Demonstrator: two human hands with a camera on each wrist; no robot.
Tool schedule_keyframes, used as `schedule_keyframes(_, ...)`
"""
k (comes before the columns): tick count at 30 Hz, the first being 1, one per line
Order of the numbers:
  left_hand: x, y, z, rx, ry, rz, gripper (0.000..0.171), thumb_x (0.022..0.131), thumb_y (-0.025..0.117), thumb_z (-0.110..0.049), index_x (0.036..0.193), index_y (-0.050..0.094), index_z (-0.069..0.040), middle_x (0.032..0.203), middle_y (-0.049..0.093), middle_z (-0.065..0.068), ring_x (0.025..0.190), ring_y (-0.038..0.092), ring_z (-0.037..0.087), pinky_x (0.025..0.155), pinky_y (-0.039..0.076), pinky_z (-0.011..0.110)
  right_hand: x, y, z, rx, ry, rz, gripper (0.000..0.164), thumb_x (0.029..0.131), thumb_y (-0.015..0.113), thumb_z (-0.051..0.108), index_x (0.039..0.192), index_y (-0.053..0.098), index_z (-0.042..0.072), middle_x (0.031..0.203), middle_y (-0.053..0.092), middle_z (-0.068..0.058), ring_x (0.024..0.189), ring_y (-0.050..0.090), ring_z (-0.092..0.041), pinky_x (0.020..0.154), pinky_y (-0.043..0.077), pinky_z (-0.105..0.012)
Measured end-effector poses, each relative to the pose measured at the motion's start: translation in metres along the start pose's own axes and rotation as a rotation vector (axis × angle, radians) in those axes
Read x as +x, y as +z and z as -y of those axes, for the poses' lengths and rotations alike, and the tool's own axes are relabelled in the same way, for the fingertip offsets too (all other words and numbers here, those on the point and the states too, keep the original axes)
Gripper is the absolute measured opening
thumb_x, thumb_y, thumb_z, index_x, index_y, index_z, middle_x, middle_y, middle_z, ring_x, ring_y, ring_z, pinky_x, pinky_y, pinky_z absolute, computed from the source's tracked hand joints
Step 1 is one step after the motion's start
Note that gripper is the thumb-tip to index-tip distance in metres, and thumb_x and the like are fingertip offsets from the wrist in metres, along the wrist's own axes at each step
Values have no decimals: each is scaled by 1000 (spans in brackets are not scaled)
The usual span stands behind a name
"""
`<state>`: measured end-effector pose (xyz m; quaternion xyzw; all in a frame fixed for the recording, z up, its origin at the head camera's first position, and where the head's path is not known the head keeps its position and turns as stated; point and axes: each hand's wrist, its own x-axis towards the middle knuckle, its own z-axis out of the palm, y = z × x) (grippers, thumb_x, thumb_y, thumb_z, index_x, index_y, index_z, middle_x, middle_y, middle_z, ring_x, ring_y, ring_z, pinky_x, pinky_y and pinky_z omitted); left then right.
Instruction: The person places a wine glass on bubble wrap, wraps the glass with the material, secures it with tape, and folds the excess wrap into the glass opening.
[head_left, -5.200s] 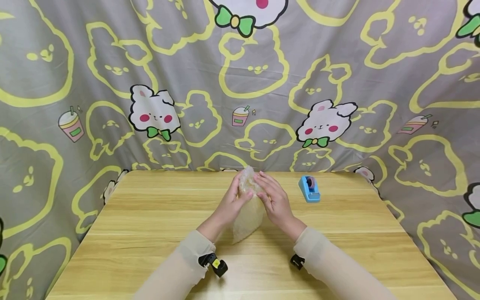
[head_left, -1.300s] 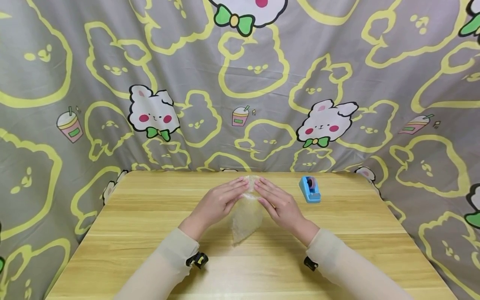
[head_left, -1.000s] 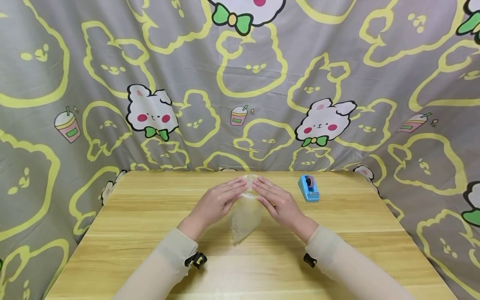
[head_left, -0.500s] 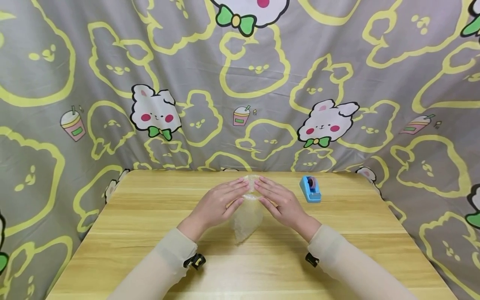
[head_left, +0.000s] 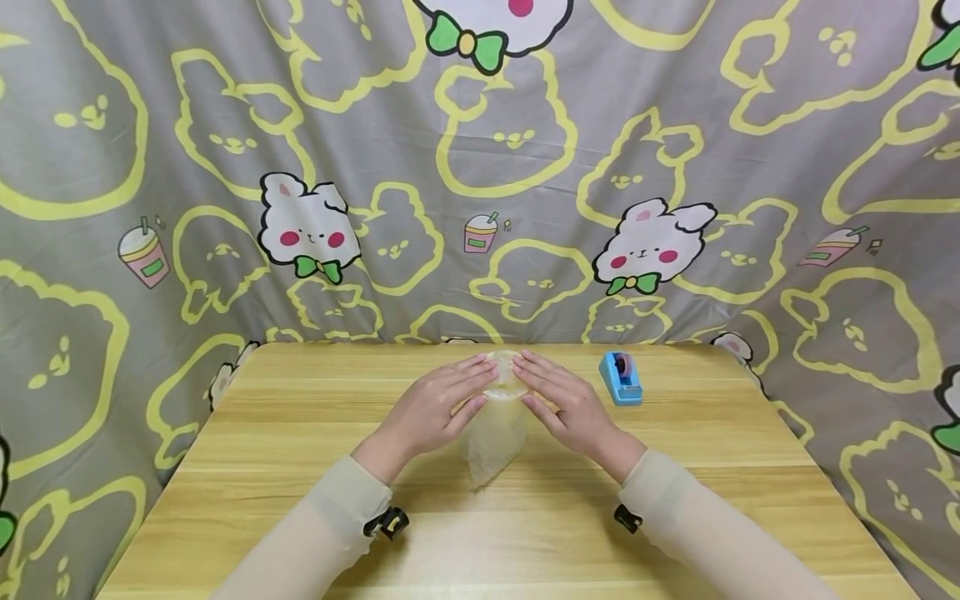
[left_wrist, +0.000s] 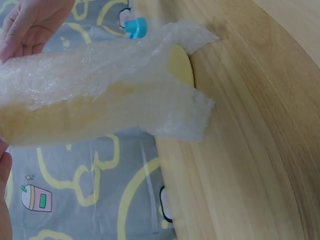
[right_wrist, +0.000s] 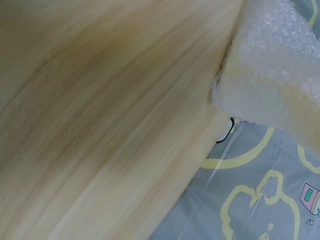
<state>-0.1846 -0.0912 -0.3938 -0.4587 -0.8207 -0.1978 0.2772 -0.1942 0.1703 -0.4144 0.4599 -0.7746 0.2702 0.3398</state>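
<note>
A pale yellow cylinder-like object wrapped in bubble wrap [head_left: 495, 442] stands upright on the table. In the left wrist view, its yellow base [left_wrist: 181, 66] shows past the ends of the bubble wrap [left_wrist: 60, 75]. My left hand [head_left: 429, 408] lies against the upper left side, its fingers extended over the folded top and its thumb near the rim. From the other side, my right hand [head_left: 572, 408] mirrors it with straight fingers pressing the wrap's top. A loose corner of the wrap hangs toward me. The right wrist view shows the wrap's lower end [right_wrist: 265, 75] at the tabletop.
Right of the hands, a blue tape dispenser [head_left: 621, 379] with a roll of tape stands near the back of the wooden table [head_left: 300, 450]. A grey curtain [head_left: 405, 150] printed with yellow outlines and white rabbits hangs behind and at both sides.
Since the oldest frame, the loose upper wrap has been folded down, and both hands have gone from cupping its sides to lying over the top. Over the last second they hardly move.
</note>
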Motion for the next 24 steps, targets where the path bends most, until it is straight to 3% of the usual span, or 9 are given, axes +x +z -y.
schedule_keyframes(8,2,-7,3,9,-23,5,41,104,53,-31,136,62,-6,141,59,8,136,49,23,114,37,38,1,-11,-4,4,-2,-53,49,106,49,37,127,66,-3,134,63,-14,128,57,-31,112,39,-32)
schedule_keyframes(15,2,-14,3,-2,-54,21,48,107,44,-39,139,60,-7,144,56,7,137,47,27,115,36,41,2,-27,-5,11,-6,-38,50,106,49,39,133,62,0,136,61,-16,130,54,-33,114,36,-31)
schedule_keyframes(18,2,-19,1,7,-72,78,54,107,41,-46,143,55,-8,148,52,7,141,42,27,117,32,42,2,-35,-6,-7,-4,-21,52,105,49,41,136,61,1,138,59,-16,131,53,-34,115,34,-31)
schedule_keyframes(24,3,-33,-2,47,-129,244,67,102,49,-52,155,38,-12,160,33,10,151,20,28,121,22,46,1,-56,-6,-99,38,65,62,105,45,50,140,56,1,145,54,-14,134,50,-32,116,33,-30)
